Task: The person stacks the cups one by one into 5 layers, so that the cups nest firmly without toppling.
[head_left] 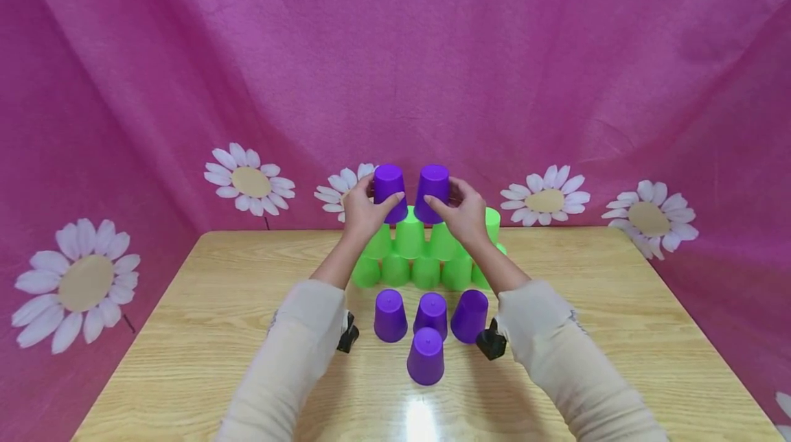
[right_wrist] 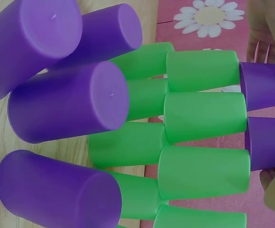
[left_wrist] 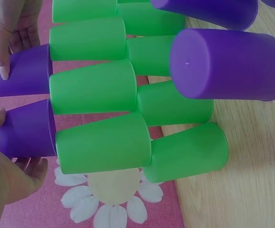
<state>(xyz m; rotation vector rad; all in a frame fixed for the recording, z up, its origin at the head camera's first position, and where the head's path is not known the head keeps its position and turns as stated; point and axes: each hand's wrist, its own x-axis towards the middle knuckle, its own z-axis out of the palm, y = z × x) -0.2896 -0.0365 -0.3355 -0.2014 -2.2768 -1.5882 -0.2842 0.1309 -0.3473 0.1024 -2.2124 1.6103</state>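
Note:
My left hand (head_left: 364,207) grips an upside-down purple cup (head_left: 388,183), thumb on its near side and fingers behind. In the same way my right hand (head_left: 465,214) holds a second upside-down purple cup (head_left: 434,183), a small gap apart from the first. Both cups stand at the top of a two-row wall of upside-down green cups (head_left: 410,236). In the left wrist view, the rim of the left purple cup (left_wrist: 27,129) appears to meet the tops of two neighbouring green cups (left_wrist: 104,142). The right purple cup (right_wrist: 269,144) looks similarly placed in the right wrist view.
Several upside-down purple cups stand on the wooden table (head_left: 216,332) in front of the green wall, one purple cup (head_left: 426,357) nearest the person. A pink cloth (head_left: 395,71) with white flowers hangs behind the table. Black wrist mounts (head_left: 491,341) sit close to the purple cups.

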